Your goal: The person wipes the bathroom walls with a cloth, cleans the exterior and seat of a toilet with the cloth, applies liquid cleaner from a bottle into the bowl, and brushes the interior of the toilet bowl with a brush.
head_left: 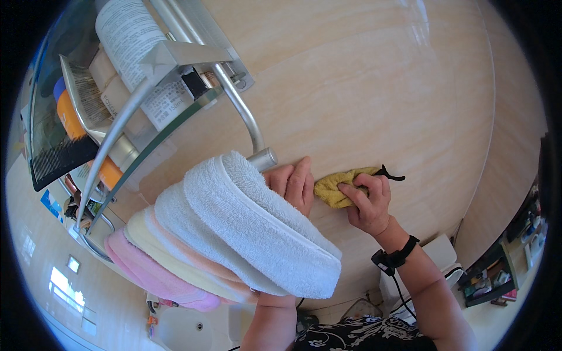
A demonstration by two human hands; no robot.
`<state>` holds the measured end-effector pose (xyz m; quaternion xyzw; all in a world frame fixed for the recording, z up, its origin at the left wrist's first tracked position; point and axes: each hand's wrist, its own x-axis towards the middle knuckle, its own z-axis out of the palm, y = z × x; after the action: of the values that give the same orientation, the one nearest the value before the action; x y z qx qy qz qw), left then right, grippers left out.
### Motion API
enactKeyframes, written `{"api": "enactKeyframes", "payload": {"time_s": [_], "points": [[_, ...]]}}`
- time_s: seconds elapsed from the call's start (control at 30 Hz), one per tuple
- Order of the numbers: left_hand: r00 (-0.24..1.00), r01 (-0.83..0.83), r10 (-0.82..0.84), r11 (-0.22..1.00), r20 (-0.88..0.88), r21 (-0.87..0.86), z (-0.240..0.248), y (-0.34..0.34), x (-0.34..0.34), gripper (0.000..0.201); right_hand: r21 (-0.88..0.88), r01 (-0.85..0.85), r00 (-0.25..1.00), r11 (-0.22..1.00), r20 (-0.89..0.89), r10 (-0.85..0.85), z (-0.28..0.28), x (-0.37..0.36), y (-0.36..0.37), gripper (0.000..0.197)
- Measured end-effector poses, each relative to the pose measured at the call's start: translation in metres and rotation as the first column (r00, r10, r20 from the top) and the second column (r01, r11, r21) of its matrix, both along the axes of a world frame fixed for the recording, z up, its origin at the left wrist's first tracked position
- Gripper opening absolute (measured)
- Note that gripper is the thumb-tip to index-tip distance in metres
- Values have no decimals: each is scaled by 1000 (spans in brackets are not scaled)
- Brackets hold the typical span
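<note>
Glossy beige marbled wall (374, 88), window-shaped glare (66, 295) at left, white basin (175, 324) below, dark shelf unit (510, 263) right

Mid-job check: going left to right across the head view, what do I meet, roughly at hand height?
Black comb, pale blue towel, left hand, yellow cloth, right hand.

white bottle (129, 35) with small print, printed tube (85, 88)
</note>
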<state>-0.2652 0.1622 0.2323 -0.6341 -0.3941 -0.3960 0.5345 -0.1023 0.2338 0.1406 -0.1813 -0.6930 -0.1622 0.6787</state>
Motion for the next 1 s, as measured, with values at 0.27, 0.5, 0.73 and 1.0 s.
{"api": "enactKeyframes", "payload": {"time_s": [0.27, 0.5, 0.73, 1.0], "points": [[1000, -13, 13, 1000, 8, -25, -4, 3, 0, 31, -2, -1, 1000, 1000, -6, 1, -2, 1, 1, 44], [997, -61, 62, 998, 40, -18, -3, 0, 5, 30, 2, 4, 1000, 1000, -9, -4, -2, 1, 1, 44], [998, -57, 57, 998, 20, -14, -4, 2, 3, 30, -7, -4, 1000, 1000, -17, 4, -3, 0, 0, 44], [998, -56, 56, 998, 39, 11, -5, 3, 2, 31, -11, -6, 1000, 1000, -13, 6, -3, 0, 0, 42]]}}
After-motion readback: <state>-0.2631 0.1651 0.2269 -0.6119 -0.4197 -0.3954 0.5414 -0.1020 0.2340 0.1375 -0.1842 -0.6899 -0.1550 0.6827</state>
